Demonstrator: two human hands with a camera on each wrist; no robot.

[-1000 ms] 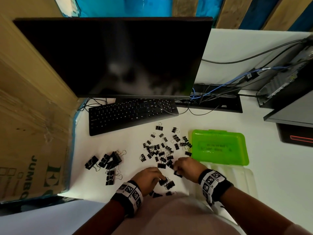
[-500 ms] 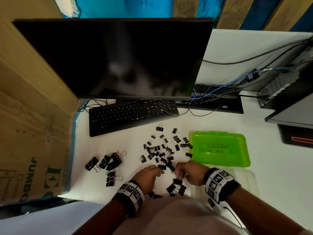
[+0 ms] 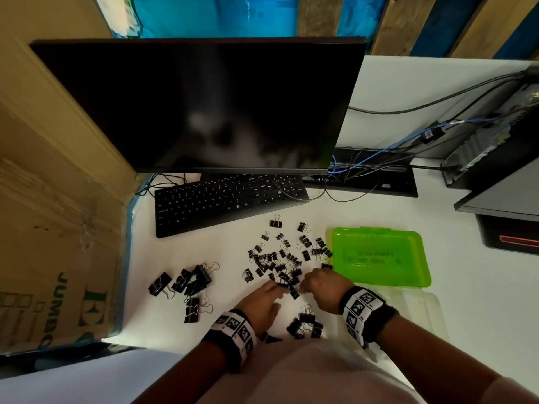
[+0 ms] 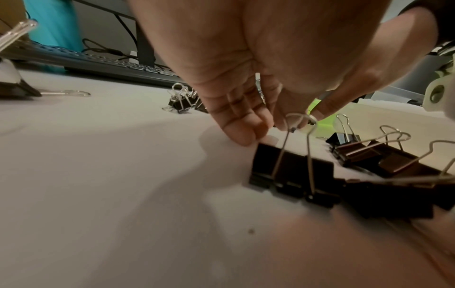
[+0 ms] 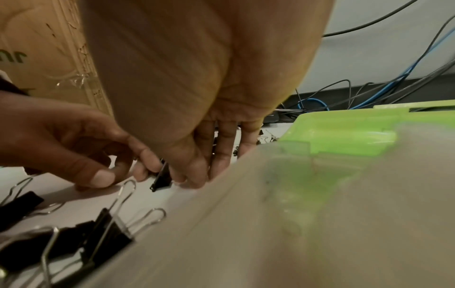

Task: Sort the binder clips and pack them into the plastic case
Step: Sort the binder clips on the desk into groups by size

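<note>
Black metal binder clips (image 3: pixel 280 259) lie scattered on the white desk (image 3: pixel 466 287), left of the green plastic case (image 3: pixel 379 255). Your left hand (image 3: pixel 262 298) and right hand (image 3: pixel 323 287) meet over one small clip (image 5: pixel 161 179), fingers curled; which hand holds it cannot be told.

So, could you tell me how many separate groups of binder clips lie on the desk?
3: large clips at left, small clips scattered beside the green case, a cluster at the near edge. Some may be hidden.
</note>
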